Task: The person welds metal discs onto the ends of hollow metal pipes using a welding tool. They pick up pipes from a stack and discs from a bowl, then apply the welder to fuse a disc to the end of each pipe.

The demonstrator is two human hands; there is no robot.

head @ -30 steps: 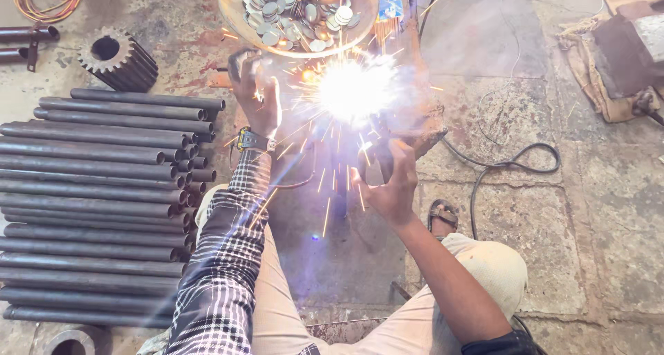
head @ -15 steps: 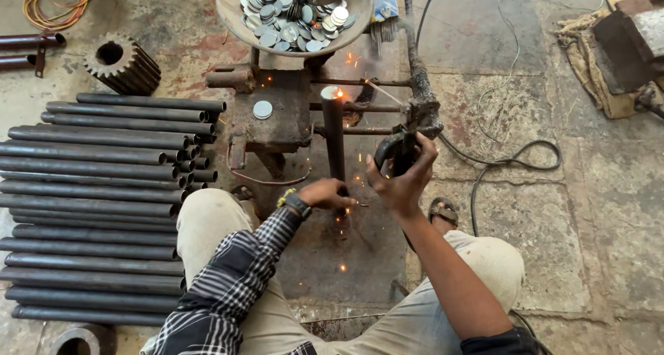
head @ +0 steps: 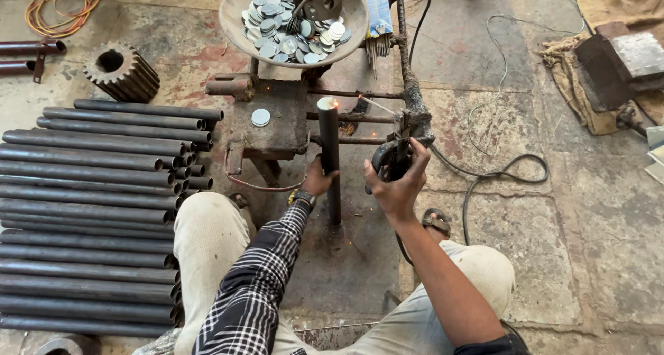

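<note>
From the head camera, the person is sitting with knees spread, both forearms reaching forward over the floor. The left arm, in a checked sleeve with a wristwatch, is stretching toward a dark steel pipe (head: pixel 330 158) lying between the legs, its capped far end glowing orange by the rusty welding jig (head: pixel 273 123). The left hand (head: pixel 319 178) is closing around the pipe's middle, fingers wrapping its left side. The bare right arm is angling up from the lower right; the right hand (head: pixel 399 182) is sitting just right of the pipe, clenching tight on a black electrode holder (head: pixel 391 156), whose thin rod (head: pixel 377 105) is pointing toward the glowing end. A bowl of metal discs (head: pixel 294 19) is resting beyond the jig, and a stack of pipes (head: pixel 97 210) is lying to the left
</note>
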